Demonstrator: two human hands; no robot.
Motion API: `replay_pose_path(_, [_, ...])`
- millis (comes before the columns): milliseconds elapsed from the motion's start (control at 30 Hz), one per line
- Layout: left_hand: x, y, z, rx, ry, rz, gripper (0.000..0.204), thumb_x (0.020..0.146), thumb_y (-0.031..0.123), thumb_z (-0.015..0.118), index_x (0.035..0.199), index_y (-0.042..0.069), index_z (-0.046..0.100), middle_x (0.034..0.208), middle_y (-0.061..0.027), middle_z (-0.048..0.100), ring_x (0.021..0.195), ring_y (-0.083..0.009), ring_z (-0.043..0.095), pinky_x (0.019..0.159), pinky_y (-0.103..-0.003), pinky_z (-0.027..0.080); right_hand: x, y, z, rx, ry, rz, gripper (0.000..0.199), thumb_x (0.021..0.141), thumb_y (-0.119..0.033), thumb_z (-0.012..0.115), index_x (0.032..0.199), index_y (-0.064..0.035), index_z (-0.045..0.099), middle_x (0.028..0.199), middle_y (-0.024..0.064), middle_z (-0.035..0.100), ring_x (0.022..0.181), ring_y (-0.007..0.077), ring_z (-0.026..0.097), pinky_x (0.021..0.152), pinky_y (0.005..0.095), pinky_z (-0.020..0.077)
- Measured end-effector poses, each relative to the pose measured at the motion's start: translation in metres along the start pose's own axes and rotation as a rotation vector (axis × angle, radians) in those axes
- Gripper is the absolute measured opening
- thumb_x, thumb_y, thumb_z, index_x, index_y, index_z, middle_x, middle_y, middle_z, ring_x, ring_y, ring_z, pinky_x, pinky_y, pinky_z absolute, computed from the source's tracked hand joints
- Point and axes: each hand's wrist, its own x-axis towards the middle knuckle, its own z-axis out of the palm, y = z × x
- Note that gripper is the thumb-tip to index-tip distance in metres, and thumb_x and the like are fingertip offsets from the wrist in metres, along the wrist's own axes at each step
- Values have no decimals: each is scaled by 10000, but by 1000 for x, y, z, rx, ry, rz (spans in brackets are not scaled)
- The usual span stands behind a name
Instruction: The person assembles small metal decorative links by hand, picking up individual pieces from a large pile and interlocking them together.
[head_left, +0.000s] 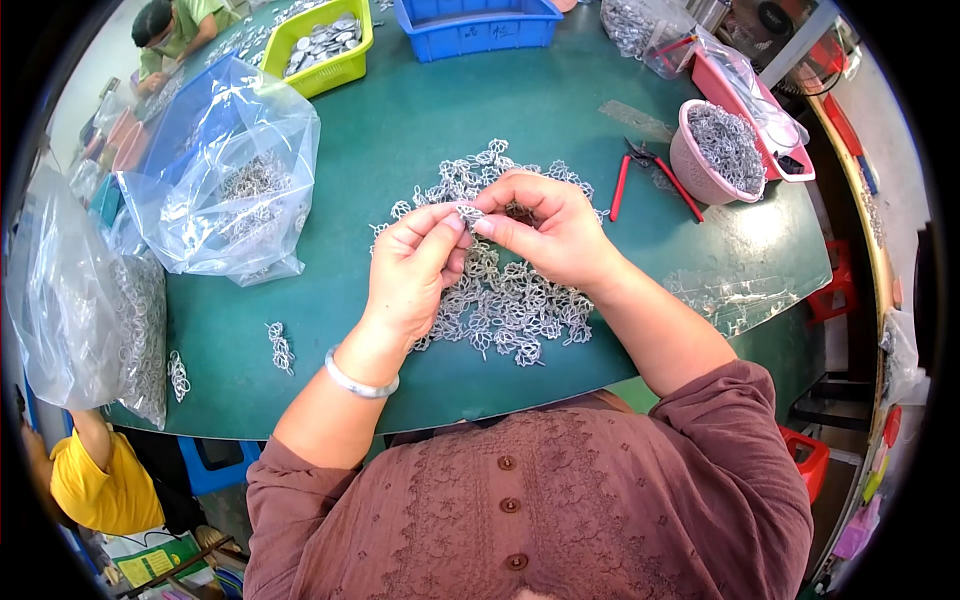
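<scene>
Between my two hands is a small silver wire piece (469, 213) with open loops, held above the table. My left hand (415, 262) pinches it from the left with thumb and fingers; a pale bangle circles that wrist. From the right, my right hand (550, 228) pinches the same piece with thumb and forefinger. Beneath and around both hands spreads a pile of similar looped wire pieces (510, 310). Red-handled pliers (655, 178) lie spread on the table, right of my right hand.
On the green table (350, 130) stand a pink basket of wire pieces (725, 150), an open clear bag (235, 190), a full bag (138, 330), a lime tray of discs (325, 50) and a blue tray (478, 35). People sit at far left (185, 35) and near left (105, 480).
</scene>
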Motion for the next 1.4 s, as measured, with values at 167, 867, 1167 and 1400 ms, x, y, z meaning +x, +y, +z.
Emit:
replay_pose_path(167, [1, 0, 1, -5, 17, -11, 116, 852, 80, 505, 922, 16, 573, 697, -10, 540, 534, -60, 453, 439, -173, 336, 0, 0, 0, -1, 20, 20, 113, 775, -26, 598, 884, 5, 596, 765, 5, 555, 679, 47, 507, 601, 198, 428])
replay_pose_path(867, [0, 2, -2, -2, -2, 35, 160, 838, 107, 544, 977, 45, 596, 712, 10, 563, 551, -39, 459, 460, -155, 347, 2, 8, -4, 36, 54, 69, 120, 778, -56, 607, 879, 7, 600, 761, -4, 565, 676, 45, 495, 606, 207, 424])
replay_pose_path(1167, [0, 3, -1, 2, 13, 36, 163, 837, 103, 544, 980, 42, 592, 709, 8, 564, 549, -37, 459, 456, -160, 344, 2, 1, -5, 112, 66, 193, 116, 778, -57, 608, 872, 12, 600, 740, -21, 557, 661, 34, 484, 588, 208, 415])
replay_pose_path(1400, [0, 3, 1, 21, 7, -9, 165, 827, 120, 568, 967, 32, 574, 707, 8, 552, 543, -37, 456, 456, -163, 340, 4, 6, -3, -402, 102, -260, 88, 727, -21, 614, 813, -31, 599, 724, 50, 543, 611, 153, 536, 535, 255, 427])
